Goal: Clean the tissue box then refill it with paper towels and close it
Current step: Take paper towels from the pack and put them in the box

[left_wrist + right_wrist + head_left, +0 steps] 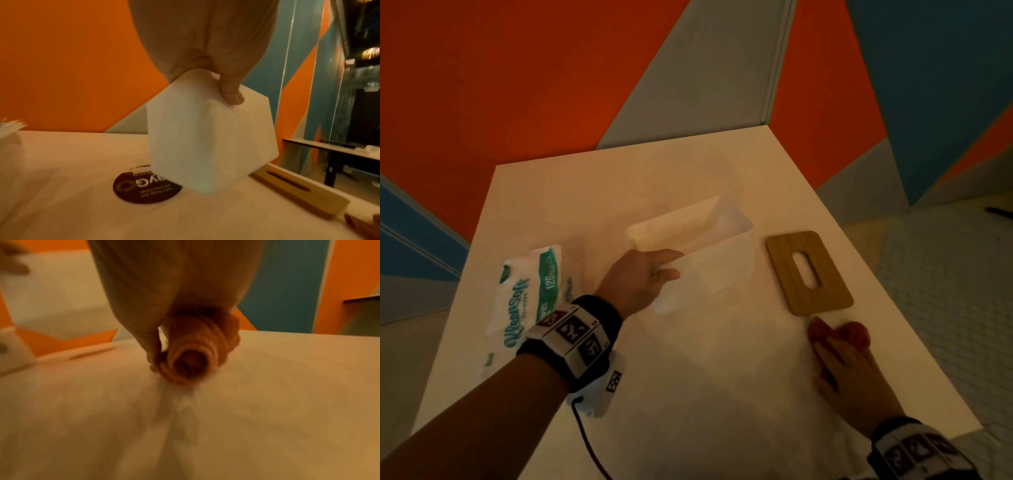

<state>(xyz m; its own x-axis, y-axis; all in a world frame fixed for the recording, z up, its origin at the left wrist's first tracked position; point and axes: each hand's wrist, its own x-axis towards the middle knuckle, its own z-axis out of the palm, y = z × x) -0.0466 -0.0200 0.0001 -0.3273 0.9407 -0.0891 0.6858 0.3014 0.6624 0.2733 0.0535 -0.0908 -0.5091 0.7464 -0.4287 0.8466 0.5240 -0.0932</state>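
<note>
Head view: the left hand (643,277) grips the near left corner of the white box (709,246), thumb outside one wall and fingers over the rim. The box stands open, lid off, at the middle of the white table (688,394). The wooden lid (808,272) with its slot lies flat just right of the box, apart from it. A pack of paper towels (527,298) lies left of the box, near the left wrist. At the near right, the right hand (849,370) lies over a reddish cloth (852,334), fingers curled round it, just near of the lid.

Left wrist view: the thumb (231,91) presses on the box (209,142) wall near the top, pinching it. The box looks tilted, its low corner over a dark round sticker (141,190) on the table. The lid (298,191) lies to the right.

Right wrist view: blurred. The fingers (152,344) hold the cloth (197,350), which is bunched into a roll with its end touching the table. The box (57,293) shows at far left.
</note>
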